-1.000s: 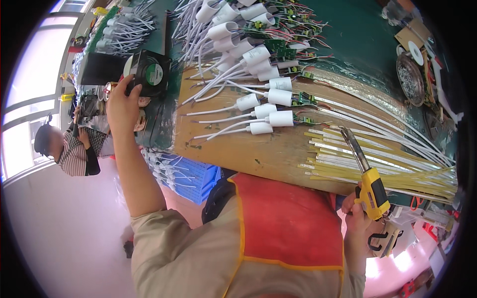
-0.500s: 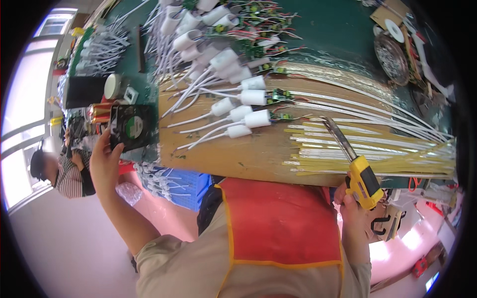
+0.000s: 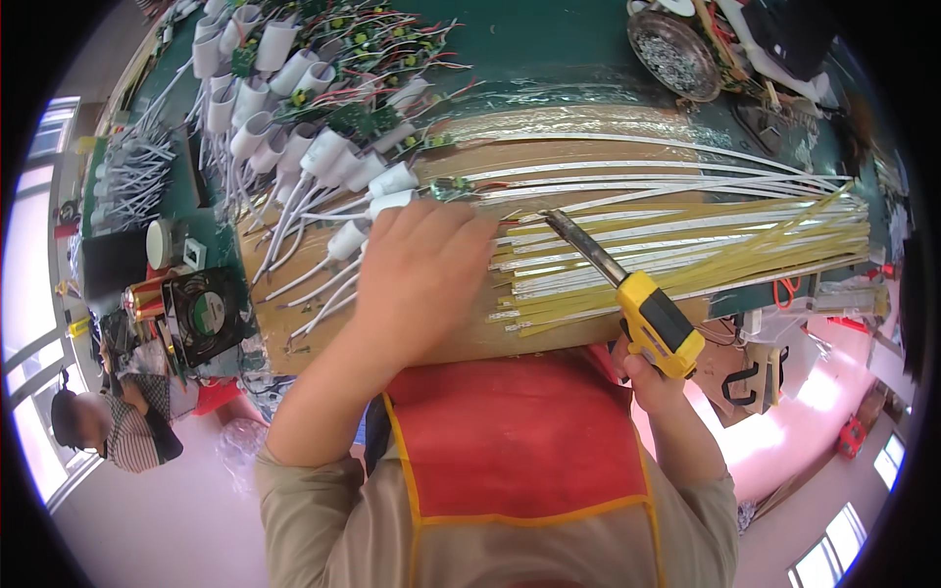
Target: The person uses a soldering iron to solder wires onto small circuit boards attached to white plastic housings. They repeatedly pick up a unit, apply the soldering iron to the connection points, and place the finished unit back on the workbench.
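My right hand [image 3: 651, 380] is closed round the handle of a yellow and black soldering gun [image 3: 665, 323], its metal tip pointing up and left toward the wire ends of the LED strips [image 3: 627, 257]. Palm down, my left hand [image 3: 417, 279] reaches over the white plastic sleeves [image 3: 394, 180] with white cables. Its fingertips are hidden behind the hand, so whatever they touch does not show. Just beyond the knuckles lies a small green circuit board [image 3: 453, 188] with red and white wires. The yellow-backed strips fan out rightward across the brown board [image 3: 549, 338].
A black fan [image 3: 203, 314] stands at the left edge of the bench. Several more sleeves with boards are heaped at the back left [image 3: 284, 73]. A round metal dish [image 3: 674, 57] sits at the back right. Farther left is another person [image 3: 137, 431].
My left hand has left the black fan and moved right, over the sleeves and boards. The soldering gun stays in my right hand. The whole view has shifted.
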Motion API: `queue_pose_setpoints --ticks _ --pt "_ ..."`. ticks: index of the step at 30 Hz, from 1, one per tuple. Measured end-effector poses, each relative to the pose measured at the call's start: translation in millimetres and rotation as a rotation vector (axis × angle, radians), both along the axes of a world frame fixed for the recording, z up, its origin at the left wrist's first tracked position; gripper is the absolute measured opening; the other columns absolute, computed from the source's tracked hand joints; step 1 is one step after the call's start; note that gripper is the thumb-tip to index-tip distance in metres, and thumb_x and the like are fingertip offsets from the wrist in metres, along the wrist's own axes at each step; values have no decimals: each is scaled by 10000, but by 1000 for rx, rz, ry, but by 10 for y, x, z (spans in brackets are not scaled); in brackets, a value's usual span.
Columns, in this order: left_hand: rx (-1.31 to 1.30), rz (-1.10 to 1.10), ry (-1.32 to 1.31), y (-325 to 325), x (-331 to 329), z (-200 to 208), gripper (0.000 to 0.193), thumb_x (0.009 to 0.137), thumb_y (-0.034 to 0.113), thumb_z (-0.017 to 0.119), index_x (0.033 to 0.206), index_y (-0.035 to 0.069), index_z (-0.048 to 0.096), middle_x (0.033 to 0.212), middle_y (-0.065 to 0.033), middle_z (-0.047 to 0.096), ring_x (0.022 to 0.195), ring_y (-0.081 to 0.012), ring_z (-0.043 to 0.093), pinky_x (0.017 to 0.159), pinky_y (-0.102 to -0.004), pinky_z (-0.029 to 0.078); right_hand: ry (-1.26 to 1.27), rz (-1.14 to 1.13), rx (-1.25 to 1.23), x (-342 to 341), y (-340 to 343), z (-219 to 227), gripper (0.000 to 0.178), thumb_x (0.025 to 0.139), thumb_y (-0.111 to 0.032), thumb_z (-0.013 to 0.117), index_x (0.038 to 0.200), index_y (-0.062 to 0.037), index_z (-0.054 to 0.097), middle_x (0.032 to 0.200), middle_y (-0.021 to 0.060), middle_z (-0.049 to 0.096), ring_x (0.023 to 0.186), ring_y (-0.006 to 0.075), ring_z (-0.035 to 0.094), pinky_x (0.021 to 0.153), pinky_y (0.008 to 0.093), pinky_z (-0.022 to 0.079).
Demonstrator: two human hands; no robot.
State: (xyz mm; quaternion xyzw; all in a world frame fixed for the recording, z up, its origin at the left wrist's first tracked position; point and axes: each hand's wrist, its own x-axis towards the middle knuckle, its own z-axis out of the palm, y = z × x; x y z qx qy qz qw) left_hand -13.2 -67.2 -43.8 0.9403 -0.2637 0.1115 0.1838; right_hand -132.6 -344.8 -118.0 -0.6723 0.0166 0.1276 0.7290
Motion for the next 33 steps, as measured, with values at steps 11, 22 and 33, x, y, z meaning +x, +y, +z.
queue_pose_setpoints --ticks 11,22,33 --pt "208 -5 40 -236 169 -244 225 725 71 617 947 102 643 818 -40 620 791 -239 567 715 -377 412 12 2 6 4 -85 55 244 826 -66 703 1036 -18 589 811 21 593 722 109 548 644 267 453" --pt "94 12 83 -242 163 -251 224 749 31 584 957 91 644 864 -47 647 842 -252 580 749 -389 415 75 -58 -18 5 -27 103 237 829 -51 683 1045 -14 592 860 26 608 767 115 564 670 268 461" --pt "58 29 188 -258 191 -236 85 793 92 626 851 102 688 849 -30 635 852 -251 575 763 -382 411 85 -51 -11 -18 -49 70 275 842 -58 688 1092 -12 582 898 20 602 796 108 552 695 268 458"
